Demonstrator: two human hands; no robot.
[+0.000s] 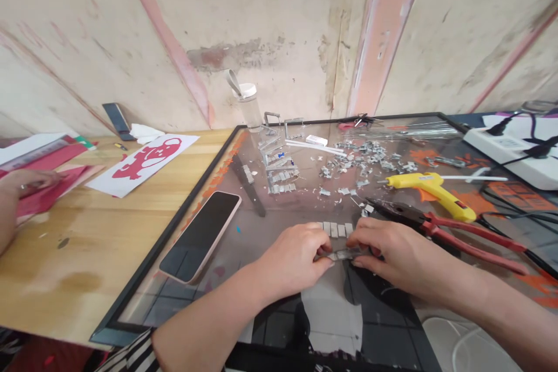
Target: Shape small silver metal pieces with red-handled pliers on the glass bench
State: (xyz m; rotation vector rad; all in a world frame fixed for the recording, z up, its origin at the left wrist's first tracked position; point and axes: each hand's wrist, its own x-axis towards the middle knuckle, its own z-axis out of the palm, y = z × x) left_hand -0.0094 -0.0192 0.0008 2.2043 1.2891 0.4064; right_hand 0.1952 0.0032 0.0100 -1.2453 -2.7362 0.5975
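Between my two hands is a small grey metal strip point(342, 255), low over the dark glass tabletop. My left hand point(300, 250) pinches its left end with thumb and fingers. At the other end, my right hand point(383, 247) has its fingers closed on the same strip. Just beyond my fingertips lies a row of small pale metal pieces point(337, 229), side by side on the glass. Red-handled pliers point(440, 224) rest close to my right hand, their jaws pointing left. My fingers hide both ends of the strip.
A phone point(203, 235) lies to the left. Scattered metal pieces point(366, 160) and a yellow glue gun point(431, 186) are farther back. A clear bottle point(250, 109) stands by the wall, a power strip point(514, 154) at right. Another person's hand point(26, 186) is on red paper at far left.
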